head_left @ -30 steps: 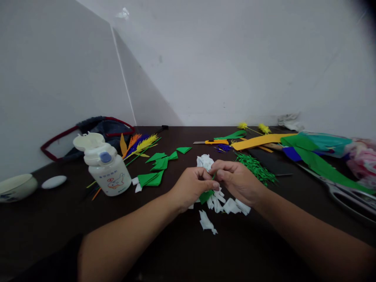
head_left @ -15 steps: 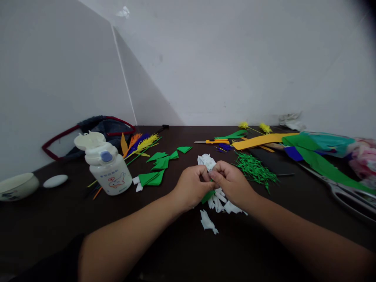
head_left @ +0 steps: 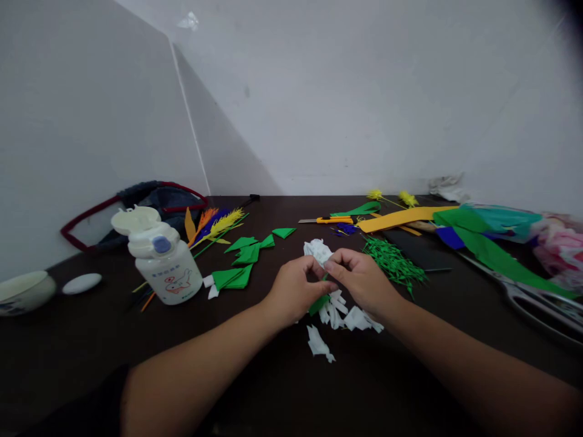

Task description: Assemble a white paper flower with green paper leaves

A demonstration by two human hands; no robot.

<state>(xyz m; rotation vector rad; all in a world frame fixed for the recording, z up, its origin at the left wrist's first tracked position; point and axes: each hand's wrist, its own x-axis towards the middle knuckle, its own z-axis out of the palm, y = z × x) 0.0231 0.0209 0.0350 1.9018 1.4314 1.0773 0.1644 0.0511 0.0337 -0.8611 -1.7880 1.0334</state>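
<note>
My left hand and my right hand meet at the fingertips over the middle of the dark table. Both are closed in a pinch at the base of a white paper flower, whose ruffled head shows just beyond the fingers. A bit of green shows between the fingertips; the rest of the stem is hidden. Beneath the hands lie a green paper piece and several white paper strips. One loose white scrap lies nearer to me.
Green paper pieces and a white bottle with its lid up stand left. Beyond lies a yellow utility knife, blade out. At right are a green bead-like pile, an orange paper strip and scissors.
The view has shifted slightly. My fingertips have moved a little at the flower's base, and both hands keep their pinch on it.
</note>
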